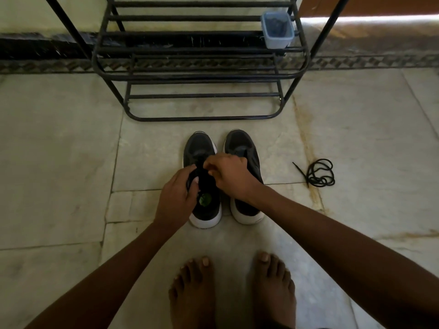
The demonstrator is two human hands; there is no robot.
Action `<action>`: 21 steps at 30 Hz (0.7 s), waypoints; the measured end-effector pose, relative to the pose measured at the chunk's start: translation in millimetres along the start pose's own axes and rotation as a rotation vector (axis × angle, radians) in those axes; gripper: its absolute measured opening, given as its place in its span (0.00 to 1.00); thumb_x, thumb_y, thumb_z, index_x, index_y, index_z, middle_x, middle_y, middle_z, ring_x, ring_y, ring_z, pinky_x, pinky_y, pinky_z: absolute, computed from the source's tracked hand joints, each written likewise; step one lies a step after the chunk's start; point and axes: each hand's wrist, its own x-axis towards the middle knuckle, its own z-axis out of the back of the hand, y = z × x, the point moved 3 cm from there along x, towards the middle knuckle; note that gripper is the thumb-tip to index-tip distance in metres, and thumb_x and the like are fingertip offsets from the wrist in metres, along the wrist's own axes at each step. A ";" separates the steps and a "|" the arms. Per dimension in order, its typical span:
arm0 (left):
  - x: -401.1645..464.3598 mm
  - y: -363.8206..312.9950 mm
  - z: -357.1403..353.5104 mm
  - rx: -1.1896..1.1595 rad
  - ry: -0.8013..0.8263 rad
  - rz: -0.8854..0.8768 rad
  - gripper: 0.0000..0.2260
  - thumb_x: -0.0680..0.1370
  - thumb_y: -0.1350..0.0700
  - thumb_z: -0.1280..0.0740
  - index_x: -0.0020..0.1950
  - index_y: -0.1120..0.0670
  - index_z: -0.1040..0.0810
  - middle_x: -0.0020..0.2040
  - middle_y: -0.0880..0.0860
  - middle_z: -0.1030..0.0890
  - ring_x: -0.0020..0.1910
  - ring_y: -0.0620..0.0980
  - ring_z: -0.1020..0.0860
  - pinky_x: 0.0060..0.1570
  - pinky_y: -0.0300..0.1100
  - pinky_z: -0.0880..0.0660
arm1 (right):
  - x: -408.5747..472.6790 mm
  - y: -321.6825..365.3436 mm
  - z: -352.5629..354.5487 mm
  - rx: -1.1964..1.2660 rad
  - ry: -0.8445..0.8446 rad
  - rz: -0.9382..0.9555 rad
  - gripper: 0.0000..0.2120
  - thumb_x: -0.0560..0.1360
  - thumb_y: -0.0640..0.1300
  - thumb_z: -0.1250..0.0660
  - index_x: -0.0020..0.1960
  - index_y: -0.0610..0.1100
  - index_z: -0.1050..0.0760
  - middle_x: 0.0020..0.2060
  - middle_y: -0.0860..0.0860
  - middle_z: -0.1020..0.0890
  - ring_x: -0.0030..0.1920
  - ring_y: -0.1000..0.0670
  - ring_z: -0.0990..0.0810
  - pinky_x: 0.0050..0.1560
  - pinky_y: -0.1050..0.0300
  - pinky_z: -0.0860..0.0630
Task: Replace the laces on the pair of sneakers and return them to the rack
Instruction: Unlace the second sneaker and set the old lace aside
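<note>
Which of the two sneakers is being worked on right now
The left sneaker, the one with the green insole patch. Both the left hand and right hand are on its laces; the right sneaker is not being handled.

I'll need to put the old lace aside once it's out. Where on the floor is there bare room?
Bare floor lies left of the left sneaker, out to the rack. Right of the right sneaker the gap ends at a coiled black lace. Crowded where both hands work.
</note>
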 end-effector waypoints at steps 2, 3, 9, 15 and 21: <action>-3.2 2.1 1.6 -0.036 -0.046 0.000 0.17 0.85 0.53 0.40 0.71 0.60 0.25 0.62 0.55 0.18 0.58 0.50 0.18 0.57 0.39 0.21 | 7.0 0.1 -1.8 0.002 0.060 -0.008 0.07 0.79 0.40 0.34 0.54 0.47 0.21 0.51 0.49 0.20 0.54 0.46 0.22 0.56 0.47 0.32; -4.9 2.2 2.7 -0.043 -0.077 0.005 0.15 0.86 0.55 0.39 0.69 0.60 0.25 0.59 0.54 0.17 0.53 0.48 0.18 0.52 0.31 0.23 | 9.3 0.4 -2.9 0.014 0.087 -0.005 0.05 0.78 0.41 0.33 0.52 0.47 0.21 0.50 0.49 0.20 0.53 0.46 0.22 0.58 0.44 0.30; -6.8 2.4 1.8 -0.048 -0.122 0.092 0.05 0.85 0.60 0.38 0.60 0.59 0.29 0.40 0.51 0.21 0.31 0.44 0.24 0.28 0.33 0.32 | 13.7 7.0 -9.9 0.032 0.112 0.002 0.04 0.77 0.43 0.30 0.51 0.49 0.24 0.51 0.51 0.24 0.54 0.46 0.24 0.57 0.44 0.33; -3.3 2.7 -3.9 -0.027 -0.120 0.097 0.05 0.85 0.59 0.39 0.59 0.59 0.31 0.40 0.51 0.21 0.31 0.48 0.24 0.29 0.30 0.35 | 18.3 10.9 -16.9 0.044 0.081 0.043 0.06 0.76 0.36 0.34 0.46 0.46 0.25 0.48 0.49 0.25 0.49 0.46 0.24 0.54 0.42 0.27; -5.1 5.0 -5.9 0.021 -0.161 0.093 0.15 0.84 0.50 0.46 0.64 0.58 0.29 0.42 0.49 0.21 0.31 0.48 0.23 0.28 0.36 0.30 | 13.0 -2.4 -10.8 0.287 0.045 0.048 0.07 0.75 0.29 0.37 0.45 0.40 0.26 0.43 0.48 0.22 0.44 0.50 0.23 0.52 0.45 0.22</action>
